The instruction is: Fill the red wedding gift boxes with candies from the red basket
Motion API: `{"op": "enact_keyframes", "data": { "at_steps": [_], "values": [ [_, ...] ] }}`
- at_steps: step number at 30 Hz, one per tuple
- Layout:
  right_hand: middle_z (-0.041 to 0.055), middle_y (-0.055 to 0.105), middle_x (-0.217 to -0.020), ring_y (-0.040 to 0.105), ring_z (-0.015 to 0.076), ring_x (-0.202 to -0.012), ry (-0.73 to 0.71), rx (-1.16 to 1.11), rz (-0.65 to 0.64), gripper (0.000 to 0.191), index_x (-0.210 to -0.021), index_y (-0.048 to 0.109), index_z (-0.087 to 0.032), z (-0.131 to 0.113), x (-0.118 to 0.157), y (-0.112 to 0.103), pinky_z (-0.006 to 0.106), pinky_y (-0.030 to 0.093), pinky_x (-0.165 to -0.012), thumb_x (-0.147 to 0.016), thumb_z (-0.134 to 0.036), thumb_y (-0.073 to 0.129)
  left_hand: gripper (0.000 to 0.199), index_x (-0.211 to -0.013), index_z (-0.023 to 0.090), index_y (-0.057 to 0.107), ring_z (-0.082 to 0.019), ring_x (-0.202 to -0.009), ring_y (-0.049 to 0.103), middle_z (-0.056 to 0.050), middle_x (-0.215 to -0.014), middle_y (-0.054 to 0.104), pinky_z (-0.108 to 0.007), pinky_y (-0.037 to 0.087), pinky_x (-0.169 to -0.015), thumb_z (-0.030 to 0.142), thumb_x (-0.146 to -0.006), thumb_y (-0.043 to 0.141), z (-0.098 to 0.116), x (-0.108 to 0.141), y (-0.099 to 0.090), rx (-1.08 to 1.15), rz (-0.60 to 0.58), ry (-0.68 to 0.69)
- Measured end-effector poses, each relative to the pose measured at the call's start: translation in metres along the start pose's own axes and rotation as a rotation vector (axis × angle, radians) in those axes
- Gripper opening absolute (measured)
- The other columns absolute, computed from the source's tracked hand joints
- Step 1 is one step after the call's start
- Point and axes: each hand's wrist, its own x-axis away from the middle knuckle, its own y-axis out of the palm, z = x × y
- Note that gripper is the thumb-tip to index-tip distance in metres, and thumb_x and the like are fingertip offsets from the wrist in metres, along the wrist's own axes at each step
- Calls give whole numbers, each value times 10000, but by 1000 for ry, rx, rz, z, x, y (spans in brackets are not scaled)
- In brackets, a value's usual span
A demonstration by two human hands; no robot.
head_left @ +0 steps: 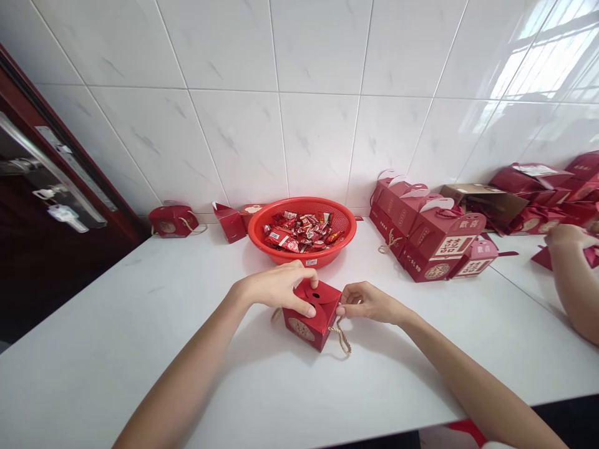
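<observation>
A small red gift box (pixel 322 321) with a round gold emblem stands on the white table, its top flaps folded over and dark holes showing in them. My left hand (pixel 281 290) grips it from above, the thumb on the near flap and the fingers over the far side. At the box's right side my right hand (pixel 367 304) is closed in a pinch where a twisted gold cord (pixel 344 340) comes out. The cord's lower end hangs in a loop onto the table. Another bit of cord shows at the box's left.
Behind the box stands a red plastic basket (pixel 304 255) of wrapped candies (pixel 299 234). Stacked red boxes (pixel 433 240) are to the right, near an open cardboard carton (pixel 486 202). A co-worker's hand (pixel 571 240) is at far right. More red boxes (pixel 173 221) line the wall.
</observation>
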Motion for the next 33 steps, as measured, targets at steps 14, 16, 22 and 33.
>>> {"op": "enact_keyframes", "data": {
  "at_steps": [14,16,22,33],
  "values": [
    [13,660,-699,619,153,-701,-66,-386,-28,246,-700,607,-167,-14,6,-15,332,492,-774,-711,-369,749,524,-1132,257,643,-288,-995,608,-63,-1028,611,-321,482,-774,607,-743,669,8,0,7,-21,136,-13],
    [6,625,-662,604,150,-695,-116,-508,-60,270,-678,594,-174,-20,11,-24,335,488,-790,-733,-383,756,533,-1161,271,645,-313,-1046,601,-74,-1019,639,-340,484,-787,643,-782,611,11,0,13,-40,176,-22],
    [-38,512,-644,544,147,-684,-268,-574,58,337,-953,667,-189,-37,20,-33,398,485,-874,-733,-415,785,502,-1141,248,687,-305,-986,638,-71,-978,687,-346,506,-758,628,-830,581,10,14,6,7,321,-14],
    [-15,651,-828,608,142,-735,-360,-319,232,514,-1123,526,-227,-77,15,2,297,478,-701,-708,-294,823,626,-1336,262,552,-376,-1324,513,-118,-1550,400,-492,534,-996,469,-785,764,27,25,-4,965,299,526]
  ]
}}
